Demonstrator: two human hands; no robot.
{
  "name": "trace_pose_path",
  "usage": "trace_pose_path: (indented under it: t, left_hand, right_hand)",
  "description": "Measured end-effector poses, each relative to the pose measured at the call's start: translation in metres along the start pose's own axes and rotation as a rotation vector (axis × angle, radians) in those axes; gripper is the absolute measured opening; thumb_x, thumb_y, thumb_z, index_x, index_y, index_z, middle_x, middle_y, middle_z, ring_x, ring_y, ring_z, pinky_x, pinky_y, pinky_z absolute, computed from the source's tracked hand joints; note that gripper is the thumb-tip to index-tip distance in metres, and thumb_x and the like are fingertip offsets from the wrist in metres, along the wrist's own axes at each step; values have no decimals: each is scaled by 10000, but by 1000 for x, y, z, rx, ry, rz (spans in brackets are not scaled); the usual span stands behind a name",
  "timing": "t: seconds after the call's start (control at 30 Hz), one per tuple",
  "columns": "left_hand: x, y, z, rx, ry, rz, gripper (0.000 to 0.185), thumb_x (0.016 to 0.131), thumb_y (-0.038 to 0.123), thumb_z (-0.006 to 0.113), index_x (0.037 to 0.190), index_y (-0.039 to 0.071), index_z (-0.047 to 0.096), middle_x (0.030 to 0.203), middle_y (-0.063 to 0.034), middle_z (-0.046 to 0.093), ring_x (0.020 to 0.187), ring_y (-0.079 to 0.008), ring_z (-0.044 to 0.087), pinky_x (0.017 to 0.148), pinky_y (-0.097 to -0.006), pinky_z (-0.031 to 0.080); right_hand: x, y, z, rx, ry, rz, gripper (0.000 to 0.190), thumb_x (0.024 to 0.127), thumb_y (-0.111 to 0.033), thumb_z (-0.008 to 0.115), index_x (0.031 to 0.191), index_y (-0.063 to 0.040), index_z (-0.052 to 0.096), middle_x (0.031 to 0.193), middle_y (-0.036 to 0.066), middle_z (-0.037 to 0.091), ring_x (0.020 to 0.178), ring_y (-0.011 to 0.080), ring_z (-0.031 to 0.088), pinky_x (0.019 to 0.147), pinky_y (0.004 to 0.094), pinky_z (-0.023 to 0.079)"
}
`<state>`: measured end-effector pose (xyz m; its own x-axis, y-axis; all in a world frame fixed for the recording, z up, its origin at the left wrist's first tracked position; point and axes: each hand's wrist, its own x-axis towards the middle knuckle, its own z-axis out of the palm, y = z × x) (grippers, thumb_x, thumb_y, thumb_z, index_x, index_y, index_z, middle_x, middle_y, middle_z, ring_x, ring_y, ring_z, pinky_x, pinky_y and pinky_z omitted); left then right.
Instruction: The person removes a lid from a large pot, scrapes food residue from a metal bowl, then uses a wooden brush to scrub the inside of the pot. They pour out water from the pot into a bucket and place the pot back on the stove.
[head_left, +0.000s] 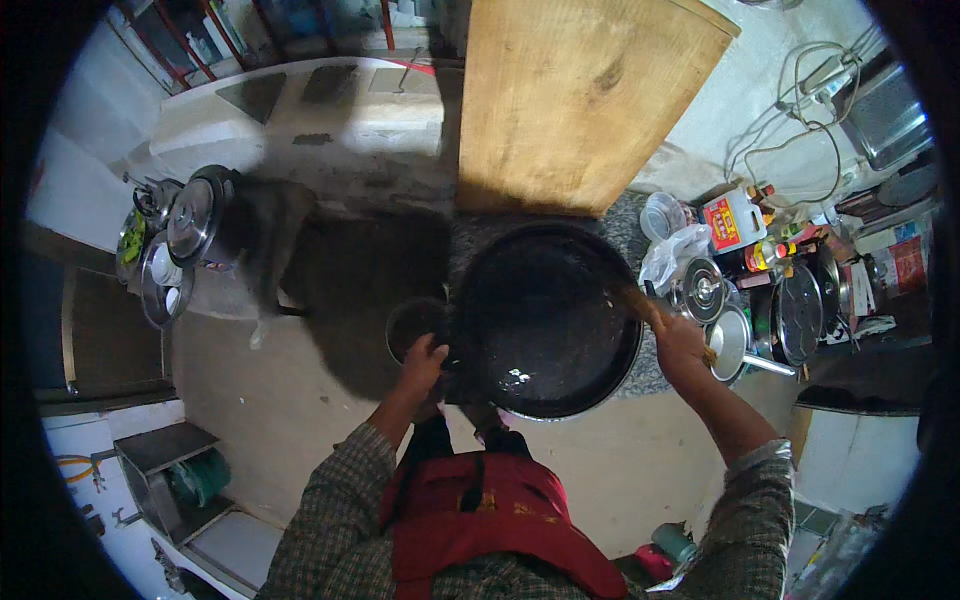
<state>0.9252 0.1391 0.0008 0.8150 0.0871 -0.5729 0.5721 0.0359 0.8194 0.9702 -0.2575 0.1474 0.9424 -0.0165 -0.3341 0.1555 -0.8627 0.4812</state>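
A large, round dark pan (551, 322) lies on the speckled stone counter before me, with liquid glinting near its lower edge. My right hand (681, 345) is closed on the handle of a brown brush or whisk (637, 301), whose blurred head reaches over the pan's right side. At the pan's left, my left hand (424, 361) is curled at the rim of a dark round vessel (414, 322); shadow hides what exactly its fingers hold.
Right of the pan stand a lidded steel pot (703, 291), a light saucepan (729, 341), a plastic bag (675, 255) and several bottles (763, 255). A wooden board (577, 97) rises behind. Far left are a pressure cooker (196, 219) and a steel basin (156, 300).
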Motion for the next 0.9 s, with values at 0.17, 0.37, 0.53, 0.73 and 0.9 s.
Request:
trace_pose_path:
  t: [0.17,0.37,0.53,0.73,0.9]
  left_hand:
    - [22,-31,-4,90,-70,68,379,822,166,576,1139,-22,482,925,-124,599,824,-202,562,759,-336,444]
    - [25,-36,-6,34,-75,-28,393,799,196,613,1119,2,491,842,-110,605,654,-154,568,555,-301,464]
    - [25,-40,-3,-27,-134,-34,369,816,168,588,1121,6,460,857,-77,575,716,-138,553,552,-293,493]
    - [28,-50,-4,-127,-122,0,425,807,196,619,1142,1,445,847,-109,593,681,-154,577,514,-289,480]
    - [24,-52,0,-205,-96,-21,491,810,208,619,1196,12,387,926,-119,567,777,-181,573,552,-312,514]
  right_hand:
    - [-62,-32,-19,-507,-447,-348,445,811,-198,488,1245,-110,447,919,130,589,797,308,571,559,471,412]
    - [-23,-168,-140,-334,-318,-1011,212,726,-215,566,883,-105,657,872,88,650,748,259,631,527,458,490]
    - [76,-149,-205,-43,-30,-731,326,760,-183,539,1080,-231,577,834,107,610,752,268,631,562,409,497]
    - [93,-51,-124,0,8,-145,480,831,-123,460,1237,-376,411,865,130,576,745,287,617,576,390,499]
    - [4,-16,-31,-97,-225,53,432,811,-103,495,1219,-229,431,886,111,572,766,247,605,586,372,487]
